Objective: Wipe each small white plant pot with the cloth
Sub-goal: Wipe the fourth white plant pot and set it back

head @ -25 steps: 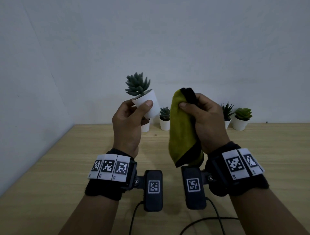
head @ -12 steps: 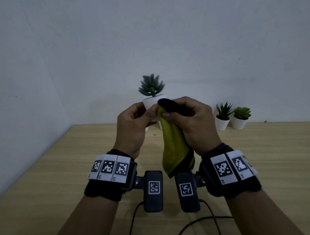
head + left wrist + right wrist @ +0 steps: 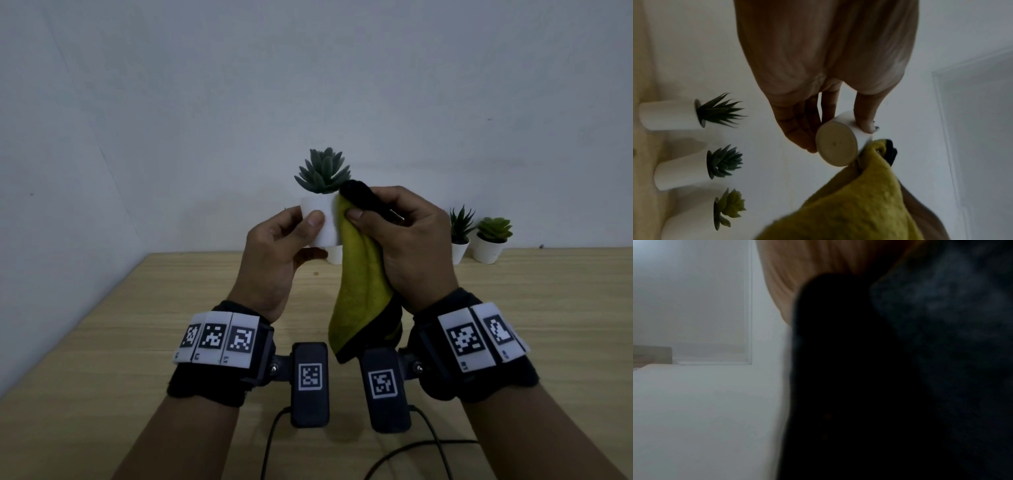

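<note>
While the left hand [image 3: 274, 260] grips the small white plastic succulent pot [image 3: 323, 222] by thumb and fingers above the wooden table [image 3: 137, 325], the right hand [image 3: 411, 246] pinches the yellow-green microfibre cloth [image 3: 359, 291] against the pot's right side.

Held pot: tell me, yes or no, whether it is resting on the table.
No, the left hand holds the pot up in the air, clear of the table.

Bare recording room: plain wall [image 3: 308, 68], wooden table [image 3: 102, 342]
</note>
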Demonstrator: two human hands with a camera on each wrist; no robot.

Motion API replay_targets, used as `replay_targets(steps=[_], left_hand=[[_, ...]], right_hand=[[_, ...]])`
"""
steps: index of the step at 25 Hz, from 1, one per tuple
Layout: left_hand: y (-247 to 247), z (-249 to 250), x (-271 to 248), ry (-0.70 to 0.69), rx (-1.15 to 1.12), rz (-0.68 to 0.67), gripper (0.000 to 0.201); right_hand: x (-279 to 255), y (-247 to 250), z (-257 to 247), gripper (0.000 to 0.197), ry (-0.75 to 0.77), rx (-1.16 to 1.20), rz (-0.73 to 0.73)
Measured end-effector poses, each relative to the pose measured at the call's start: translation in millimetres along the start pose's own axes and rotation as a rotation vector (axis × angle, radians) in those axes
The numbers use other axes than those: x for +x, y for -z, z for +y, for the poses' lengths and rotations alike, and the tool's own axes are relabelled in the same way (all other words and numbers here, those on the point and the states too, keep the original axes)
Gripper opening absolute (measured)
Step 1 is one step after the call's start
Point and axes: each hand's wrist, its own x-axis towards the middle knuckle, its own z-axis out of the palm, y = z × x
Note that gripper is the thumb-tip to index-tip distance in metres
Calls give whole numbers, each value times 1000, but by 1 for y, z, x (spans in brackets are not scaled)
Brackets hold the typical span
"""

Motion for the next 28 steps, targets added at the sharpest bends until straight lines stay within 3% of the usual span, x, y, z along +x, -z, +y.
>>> replay_targets(steps=[6, 8, 10, 13, 19, 23, 26, 28], left_hand=[[4, -2, 2, 45, -121, -2, 29], [3, -3, 2, 66, -98, -37, 30], [3, -4, 1, 76, -128, -36, 33], [3, -4, 1, 83, -174, -20, 43], [-3, -1, -1, 59, -44, -43, 42], [-4, -3, 0, 44, -41, -24, 37], [-5, -2, 0, 42, -44, -1, 41], [-6, -4, 0, 42, 2, 1, 43]], right_hand=[[-2, 2, -2, 21, -57, -11, -70], [0, 4, -3, 20, -62, 12, -16], [3, 7, -3, 19, -67, -7, 17], [2, 10, -5, 19, -114, -23, -51], [-1, 6, -6, 18, -67, -29, -116], [1, 7, -2, 17, -95, -47, -13], [2, 8, -5, 15, -133, -29, -86], [1, 8, -7, 14, -134, 9, -47]])
